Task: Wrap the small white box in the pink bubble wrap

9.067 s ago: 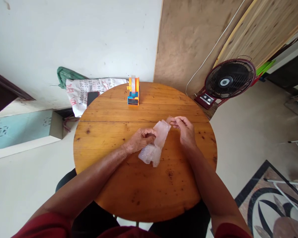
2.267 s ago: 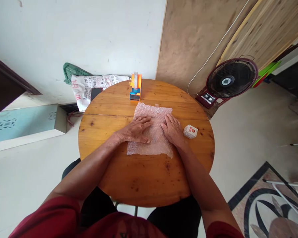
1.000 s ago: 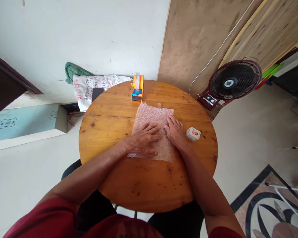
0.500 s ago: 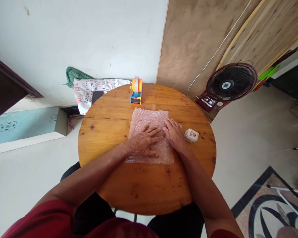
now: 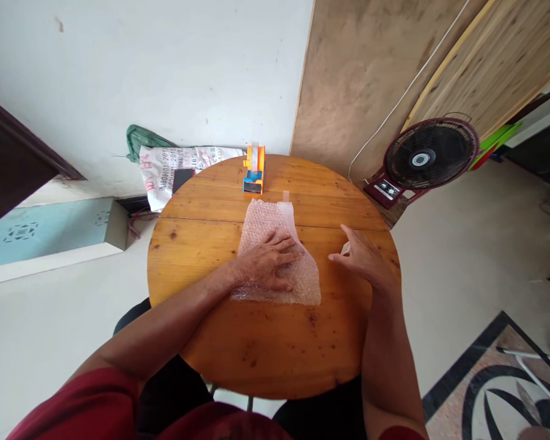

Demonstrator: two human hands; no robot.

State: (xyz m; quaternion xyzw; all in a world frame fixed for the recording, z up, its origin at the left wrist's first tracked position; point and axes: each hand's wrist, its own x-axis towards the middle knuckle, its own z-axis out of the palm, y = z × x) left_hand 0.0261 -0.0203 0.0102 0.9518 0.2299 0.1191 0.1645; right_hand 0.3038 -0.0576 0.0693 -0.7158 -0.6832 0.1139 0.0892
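Note:
A sheet of clear bubble wrap (image 5: 256, 220) lies on the round wooden table (image 5: 275, 348). Its upper right edge is curled over to the left. My left hand (image 5: 270, 263) rests flat on the wrap, fingers spread. Right of the sheet, my right hand (image 5: 364, 256) is over a small white box (image 5: 346, 249), which it mostly hides. Its thumb and index finger are apart and point left; whether the other fingers touch the box I cannot tell. A short strip of clear tape (image 5: 286, 195) shows at the sheet's upper edge.
An orange and blue tape dispenser (image 5: 254, 171) stands at the table's far side. Behind the table lie a printed white sack (image 5: 158, 177) and a green bag (image 5: 146, 140). A dark red fan (image 5: 421, 159) stands beyond the table's right side.
My right hand has left the bubble wrap and moved right, over the small box. The wrap's upper right part has curled up leftward. My left hand has stayed in place.

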